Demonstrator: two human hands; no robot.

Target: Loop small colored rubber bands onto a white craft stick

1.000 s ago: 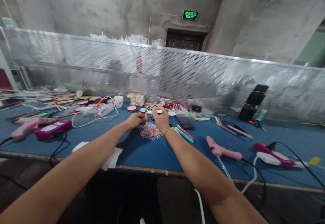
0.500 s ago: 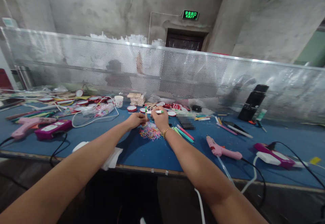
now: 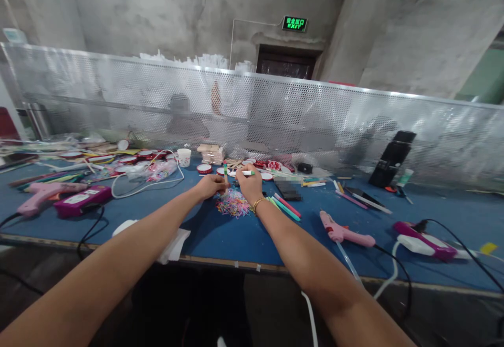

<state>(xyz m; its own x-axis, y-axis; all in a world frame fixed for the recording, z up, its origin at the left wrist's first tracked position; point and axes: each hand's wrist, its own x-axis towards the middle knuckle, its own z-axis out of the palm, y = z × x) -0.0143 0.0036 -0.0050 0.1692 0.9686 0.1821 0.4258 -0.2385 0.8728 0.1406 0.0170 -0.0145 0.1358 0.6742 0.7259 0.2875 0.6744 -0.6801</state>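
Observation:
My left hand (image 3: 211,186) is closed on a small wooden stick (image 3: 226,171). The stick stands upright, with green and reddish bands at its top end. Pinched in my right hand (image 3: 250,185) is a white marker pen (image 3: 248,172) with a green end. The pen lies across the fingers, its tip hidden behind them. Below both hands is a heap of small multicoloured rubber bands (image 3: 235,203) on the blue tabletop (image 3: 220,237). Several coloured markers (image 3: 288,208) lie just right of my right wrist.
Pink glue guns lie at right (image 3: 346,233) and left (image 3: 49,193). Purple-and-white power strips stand at right (image 3: 425,242) and left (image 3: 83,200), with cables around. Behind the hands are red-rimmed little drums (image 3: 204,169), a paper cup (image 3: 184,157) and a bundle of wooden sticks (image 3: 211,154). A perforated metal screen (image 3: 275,111) borders the back.
The pen in my right hand has shifted slightly right, away from the stick. More of the stick's banded top now shows above my left fingers.

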